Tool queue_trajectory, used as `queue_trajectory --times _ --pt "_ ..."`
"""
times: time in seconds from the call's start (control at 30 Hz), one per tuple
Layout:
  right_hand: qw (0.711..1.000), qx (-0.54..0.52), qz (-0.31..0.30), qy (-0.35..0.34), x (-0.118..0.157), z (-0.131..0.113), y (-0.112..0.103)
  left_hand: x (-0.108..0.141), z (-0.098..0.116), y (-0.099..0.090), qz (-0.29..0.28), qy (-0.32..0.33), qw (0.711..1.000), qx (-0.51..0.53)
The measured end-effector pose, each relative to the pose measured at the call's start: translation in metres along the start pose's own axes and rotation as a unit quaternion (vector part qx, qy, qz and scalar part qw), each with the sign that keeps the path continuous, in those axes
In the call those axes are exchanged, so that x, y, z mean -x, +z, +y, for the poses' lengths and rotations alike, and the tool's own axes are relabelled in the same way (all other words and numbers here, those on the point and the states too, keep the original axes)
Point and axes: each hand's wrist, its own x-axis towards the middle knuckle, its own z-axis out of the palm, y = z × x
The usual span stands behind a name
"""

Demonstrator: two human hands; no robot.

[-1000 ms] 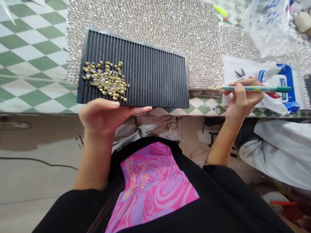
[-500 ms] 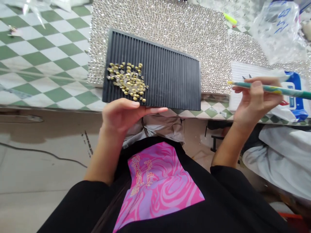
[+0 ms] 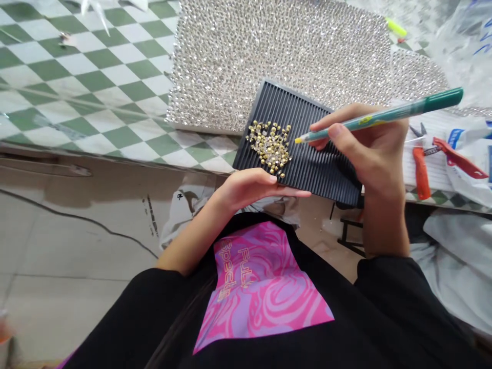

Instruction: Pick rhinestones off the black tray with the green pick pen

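My left hand (image 3: 249, 188) grips the near edge of a black ribbed tray (image 3: 307, 177), thumb on top and fingers beneath. On the tray's left part lies a heap of small gold-backed rhinestones (image 3: 271, 146). Between the thumb and fingers of my right hand (image 3: 369, 143) is a green pencil-shaped picker (image 3: 388, 115) with a yellow tip. That tip hovers over the tray just right of the heap; whether it touches anything I cannot tell. Behind the tray lies a sheet thickly covered in clear rhinestones (image 3: 269, 46).
Red-handled pliers (image 3: 422, 171) lie to the right beside a blue and white packet (image 3: 469, 154). A clear plastic bag (image 3: 465, 51) and a yellow marker (image 3: 395, 26) are further back. The green-and-white checked tabletop (image 3: 115, 82) ends just in front of the sheet.
My right hand has brought the picker leftward from beside the tray to over it. My left hand and the tray appear further right and more tilted; the view has shifted too.
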Motion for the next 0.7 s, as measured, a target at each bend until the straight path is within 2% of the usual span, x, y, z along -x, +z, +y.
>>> queue_trajectory --times 0.33,0.5,0.7 --pt "0.998 0.047 -0.014 0.029 -0.0026 -0.0011 0.0048 0.0 0.005 0.0071 0.028 -0.019 0.999 0.017" --pt "0.998 0.05 -0.029 0.006 -0.0045 -0.0003 0.0056 0.0004 0.0047 0.0053 0.007 -0.008 1.0 0.026" --pt "0.998 0.055 -0.024 0.01 -0.0044 -0.0014 0.0063 0.0 0.0005 -0.0002 -0.011 0.002 1.0 0.019"
